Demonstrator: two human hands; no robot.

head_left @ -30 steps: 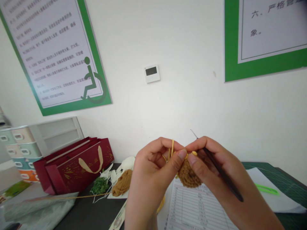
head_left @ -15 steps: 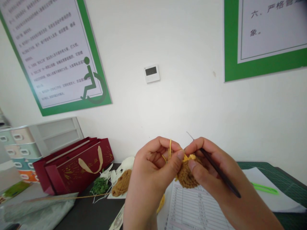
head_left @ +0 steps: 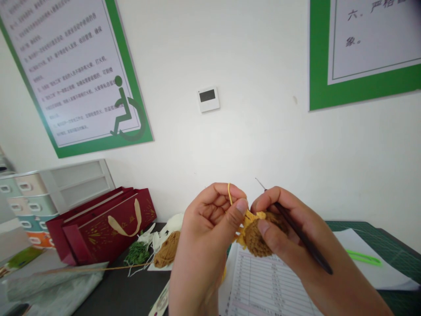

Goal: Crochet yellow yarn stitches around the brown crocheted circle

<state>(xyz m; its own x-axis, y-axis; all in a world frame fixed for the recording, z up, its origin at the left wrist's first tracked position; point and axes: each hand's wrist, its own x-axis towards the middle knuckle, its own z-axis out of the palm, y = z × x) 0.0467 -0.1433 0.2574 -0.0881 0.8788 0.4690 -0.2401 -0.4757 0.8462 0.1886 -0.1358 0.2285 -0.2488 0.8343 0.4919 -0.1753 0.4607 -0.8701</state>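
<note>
My left hand (head_left: 207,232) is closed, pinching the edge of a small round brown crochet piece (head_left: 255,240) with a yellow border, and yellow yarn (head_left: 229,193) loops over its index finger. My right hand (head_left: 296,237) is closed on a dark crochet hook (head_left: 301,237), whose thin metal tip (head_left: 259,183) sticks up past the fingers. Its thumb presses on the crochet piece. Both hands are held together above a printed sheet of paper (head_left: 266,285).
A dark table (head_left: 125,294) carries a ball of brown yarn (head_left: 167,250), green and white scraps (head_left: 138,253), dark red gift bags (head_left: 101,224), a plastic bag (head_left: 49,285) and a drawer unit (head_left: 39,193). A green cutting mat (head_left: 388,245) with white paper lies right. Posters hang on the wall.
The yarn loop on my left index finger has shortened and the crochet piece has turned slightly, showing more yellow edge. Both hands stay close together, shifted a little upward.
</note>
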